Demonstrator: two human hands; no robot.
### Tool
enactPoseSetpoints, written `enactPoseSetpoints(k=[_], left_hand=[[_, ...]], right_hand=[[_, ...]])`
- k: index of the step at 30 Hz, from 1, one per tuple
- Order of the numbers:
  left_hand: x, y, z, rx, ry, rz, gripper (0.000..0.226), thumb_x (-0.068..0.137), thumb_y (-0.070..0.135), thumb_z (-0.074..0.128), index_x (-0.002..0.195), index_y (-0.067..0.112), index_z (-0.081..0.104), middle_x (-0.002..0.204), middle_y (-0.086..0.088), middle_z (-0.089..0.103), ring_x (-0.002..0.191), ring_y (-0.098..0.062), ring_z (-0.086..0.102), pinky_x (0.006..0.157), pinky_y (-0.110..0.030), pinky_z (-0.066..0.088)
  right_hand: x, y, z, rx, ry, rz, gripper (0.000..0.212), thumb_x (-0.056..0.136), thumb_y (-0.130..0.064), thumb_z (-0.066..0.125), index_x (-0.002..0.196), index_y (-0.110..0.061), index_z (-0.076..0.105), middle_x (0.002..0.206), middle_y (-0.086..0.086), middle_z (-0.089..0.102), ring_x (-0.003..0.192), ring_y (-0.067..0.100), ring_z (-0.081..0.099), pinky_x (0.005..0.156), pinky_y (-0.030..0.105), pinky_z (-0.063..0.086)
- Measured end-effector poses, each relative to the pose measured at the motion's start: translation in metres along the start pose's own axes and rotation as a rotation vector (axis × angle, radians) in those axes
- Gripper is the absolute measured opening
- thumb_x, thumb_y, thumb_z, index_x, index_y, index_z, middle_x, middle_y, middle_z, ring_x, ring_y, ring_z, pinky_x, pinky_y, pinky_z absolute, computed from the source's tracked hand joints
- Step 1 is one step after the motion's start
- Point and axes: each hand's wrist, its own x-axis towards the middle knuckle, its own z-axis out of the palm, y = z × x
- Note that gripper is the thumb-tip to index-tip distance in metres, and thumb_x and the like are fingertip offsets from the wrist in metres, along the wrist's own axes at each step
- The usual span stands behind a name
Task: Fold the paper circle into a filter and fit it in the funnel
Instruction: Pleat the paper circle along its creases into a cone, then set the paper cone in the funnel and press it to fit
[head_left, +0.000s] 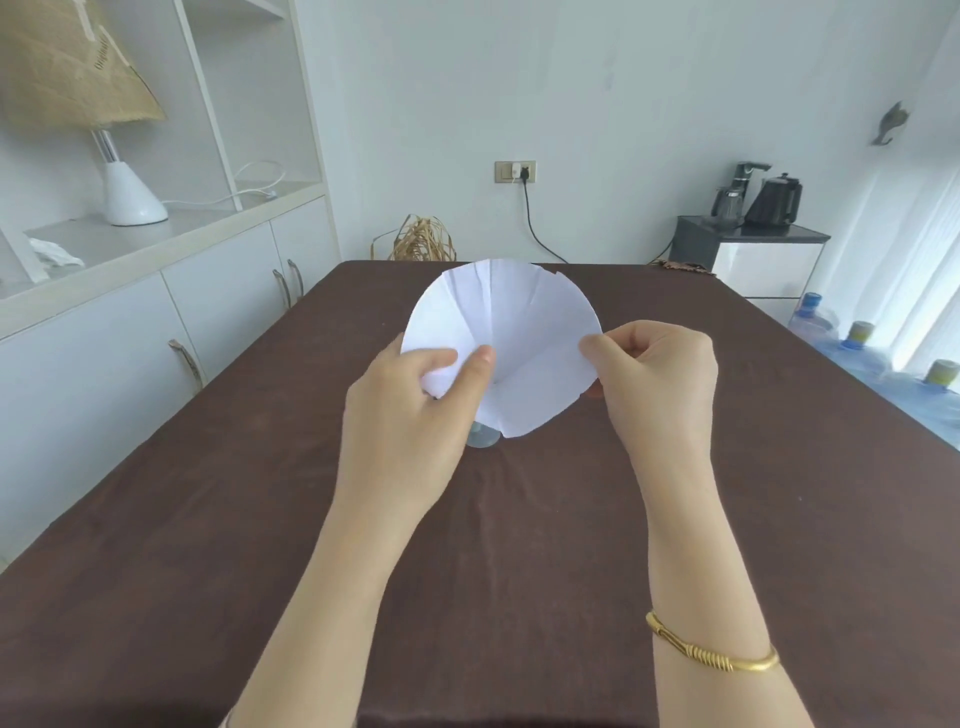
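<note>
A white paper circle (511, 332) with several crease lines is held up above the brown table, spread almost flat and facing me. My left hand (415, 415) pinches its lower left edge between thumb and fingers. My right hand (657, 379) pinches its right edge. Below the paper's bottom edge a small part of a clear funnel (484, 439) shows on the table; the paper and my left hand hide most of it.
The table (571, 519) is covered by a dark brown cloth. White cabinets (156, 322) run along the left. A woven basket (423, 244) sits past the far edge. Water bottles (857, 343) and a black side unit (753, 249) with kettles stand at right.
</note>
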Motion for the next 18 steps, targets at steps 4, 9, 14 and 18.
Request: enactPoseSetpoints(k=[4,9,14,18], left_hand=[[0.021,0.000,0.008,0.166,-0.015,0.061,0.051,0.075,0.015,0.064,0.067,0.039,0.020,0.074,0.021,0.029,0.066,-0.005,0.021,0.057,-0.009,0.032],[0.035,-0.001,0.009,0.185,0.021,0.116,0.045,0.073,0.005,0.064,0.072,0.036,0.032,0.071,0.020,0.027,0.070,-0.001,0.019,0.054,-0.026,0.023],[0.056,0.000,0.009,0.183,0.185,0.193,0.056,0.078,0.006,0.067,0.131,0.006,0.048,0.134,-0.005,0.053,0.122,-0.021,0.046,0.081,-0.004,0.020],[0.069,0.001,0.012,0.187,0.303,0.208,0.045,0.080,0.005,0.066,0.123,0.003,0.054,0.125,-0.012,0.058,0.100,-0.028,0.059,0.076,-0.011,0.029]], right_hand=[[0.006,-0.007,0.008,-0.005,0.004,-0.001,0.020,0.068,-0.007,0.052,0.066,0.013,0.056,0.075,0.034,0.062,0.058,0.017,0.037,0.055,0.028,0.029],[0.018,-0.011,0.014,-0.002,-0.005,-0.011,0.022,0.068,-0.006,0.052,0.065,0.015,0.053,0.071,0.034,0.061,0.056,0.018,0.038,0.054,0.028,0.028],[0.029,-0.015,0.023,0.026,-0.011,-0.012,0.023,0.067,-0.005,0.051,0.066,0.017,0.052,0.069,0.037,0.059,0.056,0.019,0.036,0.055,0.030,0.028],[0.041,-0.013,0.030,-0.005,-0.037,0.000,0.024,0.066,-0.005,0.050,0.069,0.018,0.053,0.078,0.038,0.060,0.057,0.020,0.039,0.058,0.030,0.030]])
